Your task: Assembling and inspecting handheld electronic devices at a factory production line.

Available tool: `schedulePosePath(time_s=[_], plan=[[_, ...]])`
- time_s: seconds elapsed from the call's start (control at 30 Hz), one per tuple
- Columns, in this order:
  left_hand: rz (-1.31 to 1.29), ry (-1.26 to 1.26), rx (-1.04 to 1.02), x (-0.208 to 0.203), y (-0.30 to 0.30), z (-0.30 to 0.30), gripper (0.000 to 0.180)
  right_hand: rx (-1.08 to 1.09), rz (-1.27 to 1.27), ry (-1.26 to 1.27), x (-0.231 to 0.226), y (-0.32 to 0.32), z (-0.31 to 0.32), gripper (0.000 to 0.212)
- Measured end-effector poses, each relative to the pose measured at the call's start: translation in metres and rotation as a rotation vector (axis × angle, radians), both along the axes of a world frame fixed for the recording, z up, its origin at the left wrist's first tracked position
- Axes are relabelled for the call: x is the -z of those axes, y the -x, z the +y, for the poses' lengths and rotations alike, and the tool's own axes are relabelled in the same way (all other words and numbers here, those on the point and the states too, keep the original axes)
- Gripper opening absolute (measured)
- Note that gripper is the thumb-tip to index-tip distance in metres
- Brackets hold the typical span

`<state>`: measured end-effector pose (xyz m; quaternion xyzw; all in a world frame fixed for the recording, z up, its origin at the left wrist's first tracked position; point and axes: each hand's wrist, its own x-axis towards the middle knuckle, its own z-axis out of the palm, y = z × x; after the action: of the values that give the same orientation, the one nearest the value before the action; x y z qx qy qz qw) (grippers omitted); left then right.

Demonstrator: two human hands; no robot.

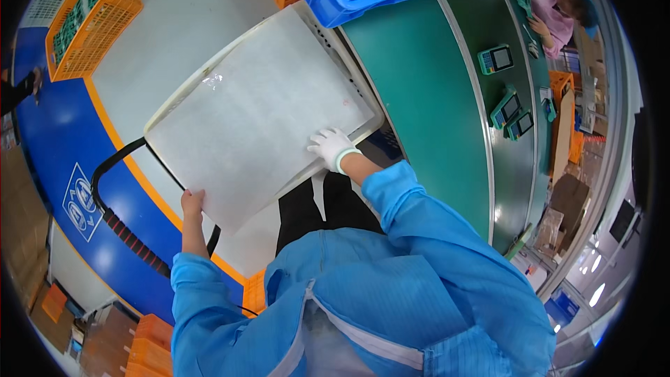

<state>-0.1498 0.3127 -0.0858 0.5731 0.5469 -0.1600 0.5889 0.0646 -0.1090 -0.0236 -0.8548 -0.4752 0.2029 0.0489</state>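
Note:
In front of me a large white sheet (251, 105) covers a cream tray (380, 113) on a cart. Its near left corner is pinched in my bare left hand (192, 204), with the thumb on top. My right hand (331, 146), in a white glove with a green-edged cuff, lies with fingers spread on the sheet's right part, near its front edge. Along the far right side, small dark items show between the sheet and the tray's rim; whatever else lies under the sheet is hidden.
The cart's black handle (105, 167) juts out at left. A blue bin (335, 3) of wrapped packs sits beyond the tray, beside the green bench (412, 77). Handheld devices (497, 60) lie on a dark conveyor strip. Orange crates (105, 21) stand far left; a co-worker in pink (548, 0) sits far right.

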Motion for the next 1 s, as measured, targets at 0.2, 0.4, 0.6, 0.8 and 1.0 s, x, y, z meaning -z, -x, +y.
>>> schedulePosePath(time_s=[0.2,0.4,0.6,0.8,1.0], plan=[[0.22,-0.664,0.562,0.108,-0.017,-0.011,0.03,0.234,0.572,0.308,-0.057,-0.003,-0.034,0.035],[0.344,-0.576,0.443,0.127,0.008,-0.009,0.036,0.423,0.528,0.311,-0.104,0.035,-0.111,0.032],[0.357,-0.819,0.495,0.017,-0.049,-0.072,0.066,0.804,0.492,0.017,-0.16,0.049,-0.175,0.036],[0.076,-1.014,0.677,-0.009,-0.045,-0.107,0.061,1.476,-0.08,-0.131,-0.145,0.005,-0.357,0.058],[0.006,-0.658,0.646,-0.08,-0.048,-0.229,0.055,1.863,-0.483,0.031,-0.147,-0.087,-0.525,0.08]])
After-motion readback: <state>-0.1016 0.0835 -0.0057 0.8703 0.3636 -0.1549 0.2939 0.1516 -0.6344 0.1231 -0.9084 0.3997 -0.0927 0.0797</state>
